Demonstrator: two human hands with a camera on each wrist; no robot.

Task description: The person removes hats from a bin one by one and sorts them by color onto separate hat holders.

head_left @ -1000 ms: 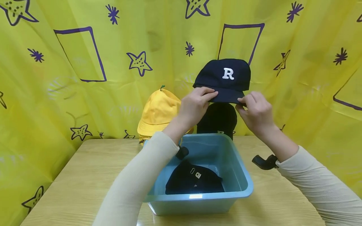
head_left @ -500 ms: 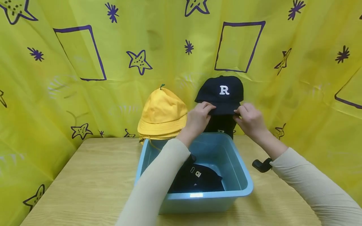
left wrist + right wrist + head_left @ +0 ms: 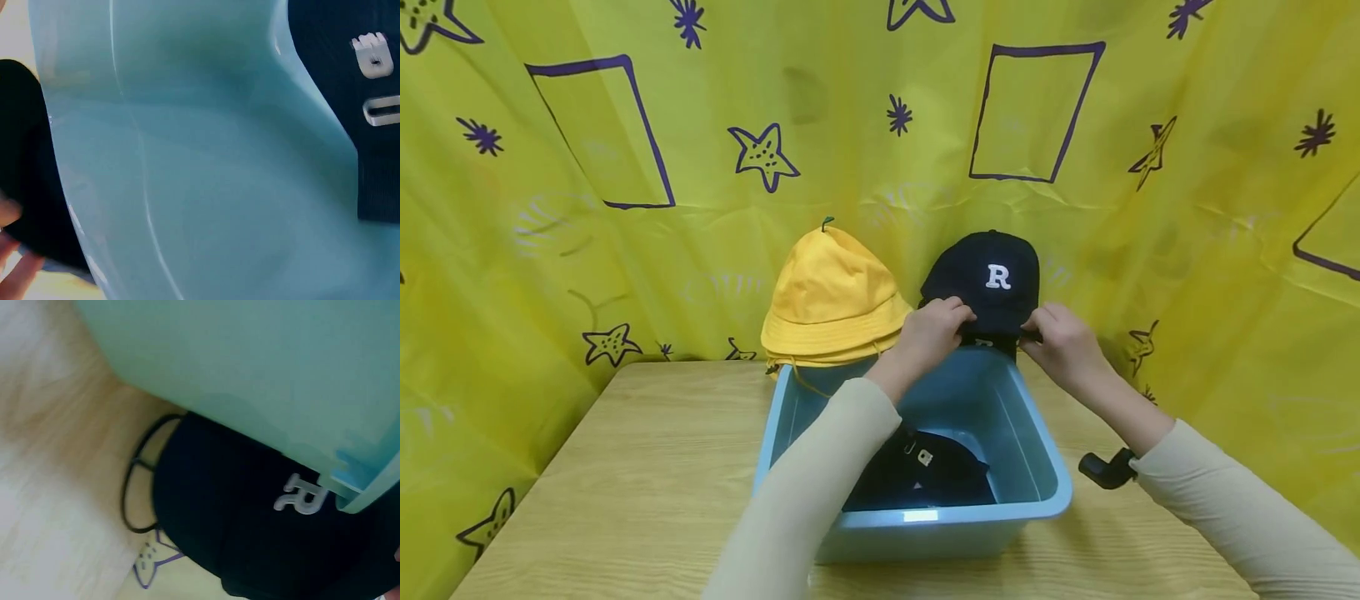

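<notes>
A dark navy baseball cap (image 3: 973, 271) with a white letter R is held by its brim in both hands, behind the blue bin. My left hand (image 3: 928, 333) pinches the brim's left side, and my right hand (image 3: 1063, 346) pinches its right side. Just under it another dark cap (image 3: 250, 494), also marked with an R, stands behind the bin; the held cap hides most of it in the head view. Inside the blue bin (image 3: 940, 518) lies a further dark cap (image 3: 951, 471), its metal strap buckle (image 3: 374, 56) facing up. The left fingers (image 3: 22, 275) show at the left wrist view's edge.
Yellow bucket hats (image 3: 831, 287) are stacked behind the bin's left corner, a small green leaf on top. A black wire loop (image 3: 128, 481) shows beside the lower cap. The wooden table (image 3: 647, 467) meets a yellow patterned curtain (image 3: 700, 275) at the back.
Both hands have lowered the held cap from high in front of the curtain down over the cap standing behind the bin. Both grips on the brim stay.
</notes>
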